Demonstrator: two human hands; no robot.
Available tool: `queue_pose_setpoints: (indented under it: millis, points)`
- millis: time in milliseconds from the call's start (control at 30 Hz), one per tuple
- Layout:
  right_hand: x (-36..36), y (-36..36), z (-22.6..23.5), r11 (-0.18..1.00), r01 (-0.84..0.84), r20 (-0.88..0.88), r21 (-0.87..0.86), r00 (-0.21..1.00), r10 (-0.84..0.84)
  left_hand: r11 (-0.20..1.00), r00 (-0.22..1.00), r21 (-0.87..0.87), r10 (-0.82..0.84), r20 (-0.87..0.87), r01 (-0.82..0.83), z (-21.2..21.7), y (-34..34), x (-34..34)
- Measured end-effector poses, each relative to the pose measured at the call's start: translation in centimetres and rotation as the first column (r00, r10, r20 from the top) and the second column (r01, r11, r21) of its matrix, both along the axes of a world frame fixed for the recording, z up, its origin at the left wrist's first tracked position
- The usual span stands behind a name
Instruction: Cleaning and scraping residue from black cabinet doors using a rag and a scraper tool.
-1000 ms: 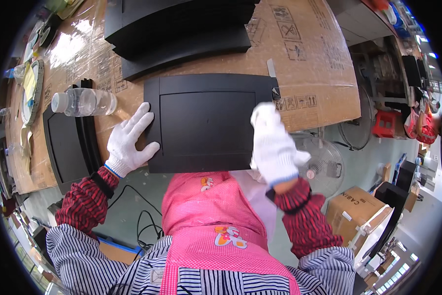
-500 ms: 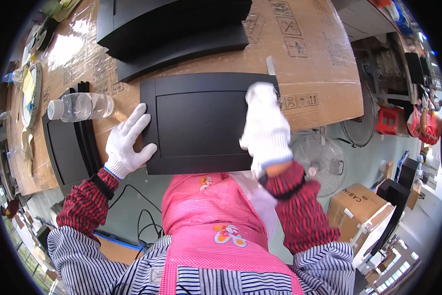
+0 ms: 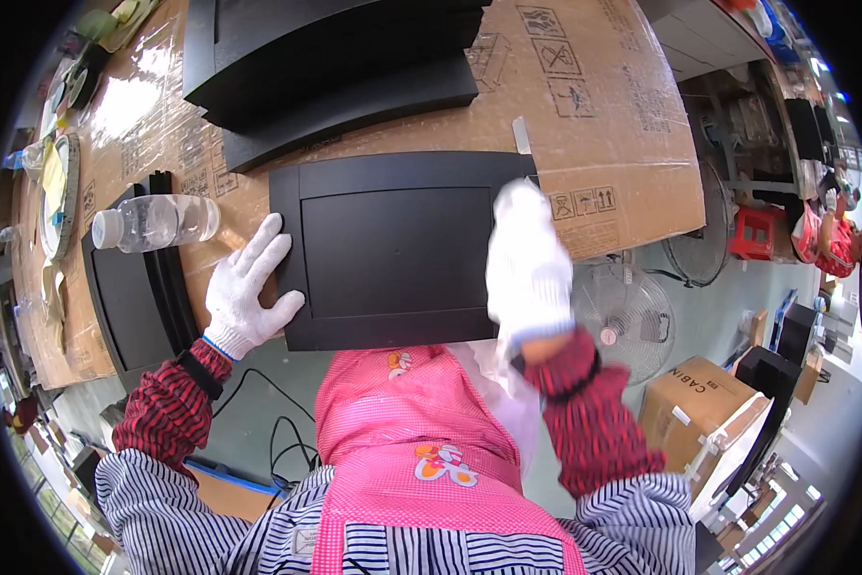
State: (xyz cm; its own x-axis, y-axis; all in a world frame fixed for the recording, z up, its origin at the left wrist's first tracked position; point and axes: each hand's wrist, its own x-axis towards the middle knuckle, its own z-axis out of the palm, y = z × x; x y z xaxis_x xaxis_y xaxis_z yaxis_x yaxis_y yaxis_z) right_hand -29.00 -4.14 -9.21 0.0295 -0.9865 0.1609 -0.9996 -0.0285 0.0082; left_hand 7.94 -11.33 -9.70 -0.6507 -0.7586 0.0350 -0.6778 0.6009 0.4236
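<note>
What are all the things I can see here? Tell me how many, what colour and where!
Panel: one, black, flat on the table, under both hands.
Panel stack: one pile, black, at the table's far side.
Side panels: a few, black, at the table's left edge.
Bottle: one, clear plastic, lying left of the panel.
Table: one, covered in brown cardboard.
Fan: one, grey, on the floor to the right.
Box: one, brown cardboard, on the floor, lower right.
Apron: one, pink, on the person.
Left hand: white glove, on the panel's left edge.
Right hand: white glove, blurred, at the panel's right side.
</note>
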Motion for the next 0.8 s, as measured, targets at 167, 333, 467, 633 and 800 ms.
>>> queue_pose_setpoints:
  millis: [167, 333, 467, 633, 800]
  points:
    - [-1.3, -6.5, 0.6, 0.902, 0.303, 0.203, 0.307, 0.905, -0.373, 1.0, 1.0, 0.004, -0.015, 0.028, 0.015, -0.5, -0.7, -0.6]
    - [2.0, 9.8, 1.3, 0.973, 0.103, -0.177, 0.209, 0.982, -0.066, 1.0, 1.0, 0.026, -0.006, 0.007, 0.006, -0.4, -0.3, -0.5]
    - [1.5, 9.7, 0.6, 0.977, 0.163, 0.357, 0.135, 0.912, -0.201, 1.0, 1.0, 0.001, -0.011, 0.014, 0.011, -0.2, 0.2, -0.6]
    - [-2.5, -0.4, -3.8, 0.987, -0.014, -0.3, 0.158, 0.952, 0.062, 0.997, 0.999, -0.066, -0.031, -0.036, 0.029, -0.7, -0.6, -1.2]
    - [-1.7, 0.5, -0.2, 0.964, -0.165, -0.409, -0.21, 0.91, 0.066, 0.99, 1.0, -0.136, -0.025, 0.01, 0.026, -1.1, -0.3, -0.5]
